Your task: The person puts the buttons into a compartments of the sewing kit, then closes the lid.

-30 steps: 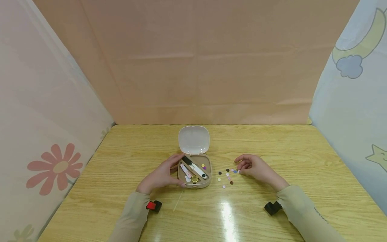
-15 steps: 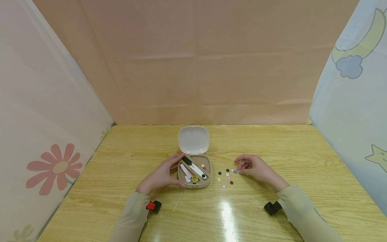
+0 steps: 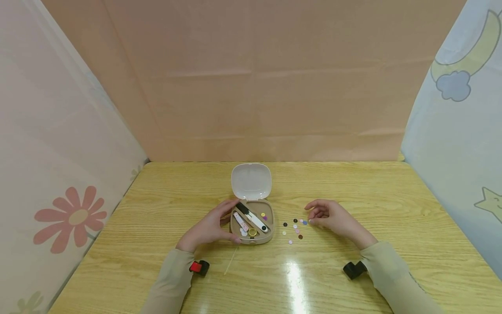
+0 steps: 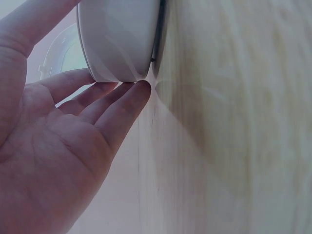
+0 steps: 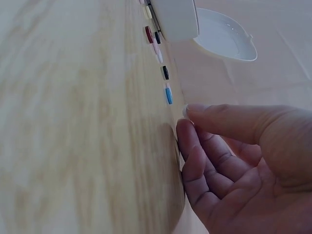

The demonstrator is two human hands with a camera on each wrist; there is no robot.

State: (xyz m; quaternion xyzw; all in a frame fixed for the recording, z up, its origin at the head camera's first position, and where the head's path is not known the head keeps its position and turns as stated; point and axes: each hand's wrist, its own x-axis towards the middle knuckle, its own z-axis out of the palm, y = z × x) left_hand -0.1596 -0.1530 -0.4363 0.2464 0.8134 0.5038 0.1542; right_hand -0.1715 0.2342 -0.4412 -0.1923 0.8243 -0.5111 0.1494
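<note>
An open beige sewing box (image 3: 270, 237) stands mid-table with its pale lid (image 3: 251, 181) raised. My left hand (image 3: 209, 224) grips its left side, thumb at the front corner and fingers at the back; in the left wrist view the fingertips touch the box's wall (image 4: 117, 39). To the right of the box several small coloured buttons (image 3: 295, 226) lie scattered. Beside them my right hand (image 3: 333, 218) pinches a white button (image 5: 185, 111) between thumb and index finger, close over the table; its other fingers are curled. A blue button (image 5: 168, 95) lies nearest to it.
Inside the box are a black-and-white slim tool (image 3: 252, 218), a pink-marked white strip (image 3: 241, 221), a gold ring-shaped piece (image 3: 252, 232), white pieces (image 3: 243, 232) and a yellow button (image 3: 263, 214). A thin pale stick (image 3: 231, 261) lies before it on the wooden table (image 3: 176, 187).
My right hand has shifted very slightly to the right. My left hand, the box and the loose buttons stay where they were.
</note>
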